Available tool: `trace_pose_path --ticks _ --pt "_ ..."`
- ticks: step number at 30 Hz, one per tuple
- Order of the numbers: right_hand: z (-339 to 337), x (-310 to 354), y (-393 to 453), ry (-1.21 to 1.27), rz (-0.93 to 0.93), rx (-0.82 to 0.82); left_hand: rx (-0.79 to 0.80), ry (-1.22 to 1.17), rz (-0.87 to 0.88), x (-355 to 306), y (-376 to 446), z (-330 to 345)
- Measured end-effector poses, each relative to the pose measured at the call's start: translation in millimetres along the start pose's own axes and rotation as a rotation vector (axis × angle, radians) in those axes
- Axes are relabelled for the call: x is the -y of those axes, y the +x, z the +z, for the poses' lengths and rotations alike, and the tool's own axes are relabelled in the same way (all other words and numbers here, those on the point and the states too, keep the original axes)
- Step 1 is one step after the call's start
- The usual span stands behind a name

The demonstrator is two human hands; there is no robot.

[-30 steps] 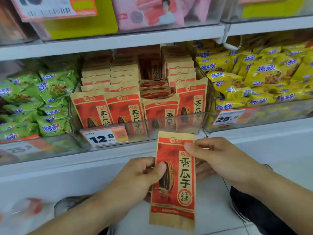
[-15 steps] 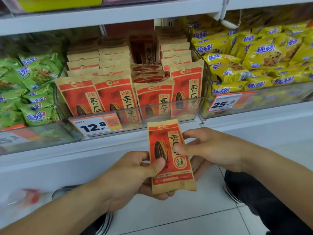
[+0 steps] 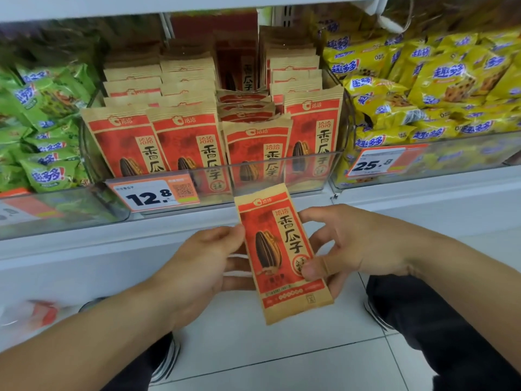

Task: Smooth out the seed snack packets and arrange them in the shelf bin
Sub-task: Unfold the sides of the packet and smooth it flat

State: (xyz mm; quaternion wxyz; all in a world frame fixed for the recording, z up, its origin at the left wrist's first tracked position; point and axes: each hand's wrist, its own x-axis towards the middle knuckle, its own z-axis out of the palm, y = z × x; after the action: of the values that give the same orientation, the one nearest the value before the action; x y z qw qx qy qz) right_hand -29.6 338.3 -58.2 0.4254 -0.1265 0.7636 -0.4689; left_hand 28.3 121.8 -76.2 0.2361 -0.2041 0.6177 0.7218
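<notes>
- Holding one seed packet in front of the shelf, below the front wall of the clear shelf bin; you have it upright, top tilted slightly left, printed face toward you.
- Left hand: thumb curled onto the packet's left edge, fingers behind it, a pinch grip on the packet.
- Right hand: thumb pressed on the lower right of the face, fingers curled behind, also gripping the packet.
- Judgement: the step in hand is smoothing. The packet looks nearly flat; the bottom seal strip flares a little.
- To do it well, keep one hand as anchor and draw the other thumb along the face toward a sealed end, so the seeds spread evenly instead of bunching.
- Press lightly; the paper wrapper probably creases if pinched hard.
- In the bin, four rows of packets stand along the front wall. The third row from the bin's left edge sits lower, with loose packets lying flat behind it.
- Judgement: that third row is the likely slot. Slide the packet in upright, face forward, top edge level with its neighbours.
- Risk: catching the bin's front wall with the bottom seal; lift clear of the rim before lowering.
- Green snack bags and yellow snack bags fill the neighbouring bins; keep the packet out of those.
</notes>
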Motion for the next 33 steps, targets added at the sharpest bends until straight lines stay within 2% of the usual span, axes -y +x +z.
trace_pose_path --ticks 5,9,11,12,14,16,18,21,29,33 --pt "-5.3 -3.1 -1.7 -0.074 0.043 0.056 -0.069 0.011 0.077 -3.2 1.7 -2.8" --pt "-1.9 -7.3 1.5 0.004 0.131 -0.009 -0.110 0.063 0.144 -5.2 2.7 -2.9" --pt "0.6 -6.5 4.2 -0.013 0.158 -0.114 -0.142 0.076 0.172 -6.4 3.9 -2.9" --pt "1.4 -6.0 5.8 -0.100 0.145 -0.199 -0.156 0.079 0.182 -6.8 4.1 -2.7" --pt "3.5 -6.2 9.2 -0.295 0.011 -0.421 -0.168 0.107 0.199 -6.3 3.7 -1.6" --pt "7.5 -5.9 11.8 -0.302 -0.190 -0.573 -0.154 0.155 0.218 -4.4 3.2 0.5" --pt "16.2 -4.5 13.2 -0.240 -0.313 -0.552 -0.135 0.186 0.230 -2.1 3.2 3.6" --pt "30.1 -4.4 15.2 -0.292 -0.357 -0.496 -0.119 0.272 0.283 1.9 4.1 7.1" --pt "38.4 -10.4 22.7 -0.355 -0.331 -0.432 -0.093 0.436 0.362 6.2 8.4 6.8" --pt "36.2 -9.5 24.9 -0.244 -0.275 -0.389 -0.106 0.404 0.328 4.5 10.8 6.9"
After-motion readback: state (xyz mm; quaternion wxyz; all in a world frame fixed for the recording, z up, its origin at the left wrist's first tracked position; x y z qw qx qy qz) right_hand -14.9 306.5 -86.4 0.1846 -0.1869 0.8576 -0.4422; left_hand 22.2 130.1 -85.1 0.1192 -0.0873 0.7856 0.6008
